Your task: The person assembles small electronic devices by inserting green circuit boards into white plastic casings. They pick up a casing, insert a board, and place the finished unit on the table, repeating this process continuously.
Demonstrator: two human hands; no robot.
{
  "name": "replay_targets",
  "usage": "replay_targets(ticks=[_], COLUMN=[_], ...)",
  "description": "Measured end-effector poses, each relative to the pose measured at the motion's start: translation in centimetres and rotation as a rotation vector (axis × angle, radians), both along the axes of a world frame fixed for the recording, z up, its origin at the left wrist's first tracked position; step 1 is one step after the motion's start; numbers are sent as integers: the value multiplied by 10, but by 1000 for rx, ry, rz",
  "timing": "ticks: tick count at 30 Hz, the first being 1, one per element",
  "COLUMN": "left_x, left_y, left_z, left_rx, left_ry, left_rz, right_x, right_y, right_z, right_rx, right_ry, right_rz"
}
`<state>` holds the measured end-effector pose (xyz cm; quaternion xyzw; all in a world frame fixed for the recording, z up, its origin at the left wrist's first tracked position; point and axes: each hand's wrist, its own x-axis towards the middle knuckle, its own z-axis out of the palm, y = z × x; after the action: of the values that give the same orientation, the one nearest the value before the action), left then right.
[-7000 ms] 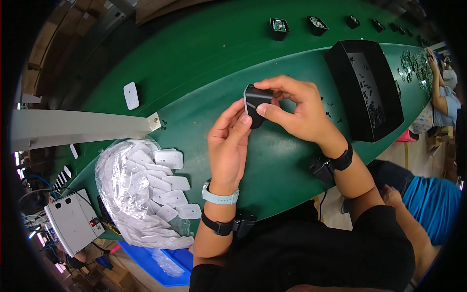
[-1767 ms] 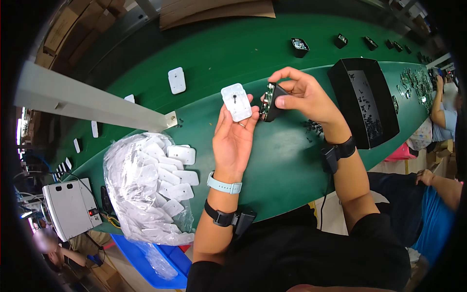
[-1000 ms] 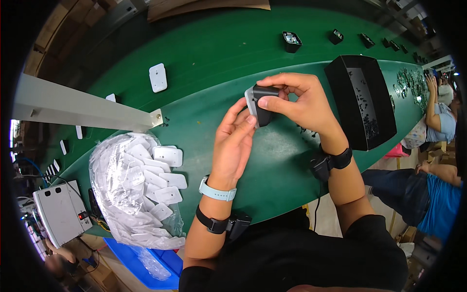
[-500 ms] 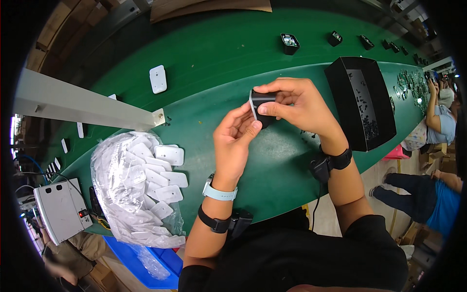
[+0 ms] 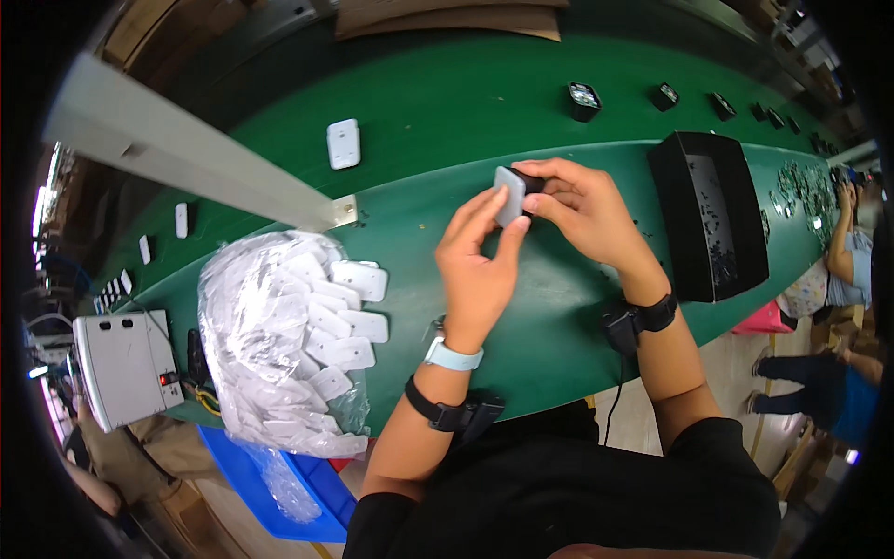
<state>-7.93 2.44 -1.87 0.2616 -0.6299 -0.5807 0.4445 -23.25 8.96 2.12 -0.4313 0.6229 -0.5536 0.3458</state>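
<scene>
Above the green table, both hands hold one small device between them. It is a black box-shaped housing [image 5: 532, 182] with a rounded white cover plate [image 5: 508, 197] lying against its left face. My left hand [image 5: 478, 272] is closed on the cover plate, fingers against its white face and thumb at the lower edge. My right hand [image 5: 589, 210] grips the black housing from the right, and its fingers hide part of it. Whether the plate sits fully flush I cannot tell. Left of my left forearm lies a clear plastic bag [image 5: 251, 345] full of white cover plates, several spilling from its mouth.
A black open carton [image 5: 663, 214] with small dark parts stands at the right. Several black housings [image 5: 585, 101] and white-topped pieces [image 5: 344, 144] sit on the green belt. A metal post [image 5: 214, 154] crosses the left; a white box [image 5: 126, 368] stands below. Co-workers [image 5: 843, 256] are at far right.
The device has turned, so the cover's white face shows more. My left fingers have shifted onto that face. The whole view has swung a little, moving the surroundings mostly rightward.
</scene>
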Motion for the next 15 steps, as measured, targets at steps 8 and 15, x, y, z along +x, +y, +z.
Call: replay_targets(ticks=[8, 15], left_x=[5, 7], left_y=[-8, -9], left_z=[1, -5], left_rx=[-365, -343], left_ry=[-202, -149], left_rz=[319, 333], right_x=[21, -27], right_y=[-40, -149], right_z=[-12, -17], right_rx=[-35, 176], right_ry=[-13, 417], right_rz=[-31, 16])
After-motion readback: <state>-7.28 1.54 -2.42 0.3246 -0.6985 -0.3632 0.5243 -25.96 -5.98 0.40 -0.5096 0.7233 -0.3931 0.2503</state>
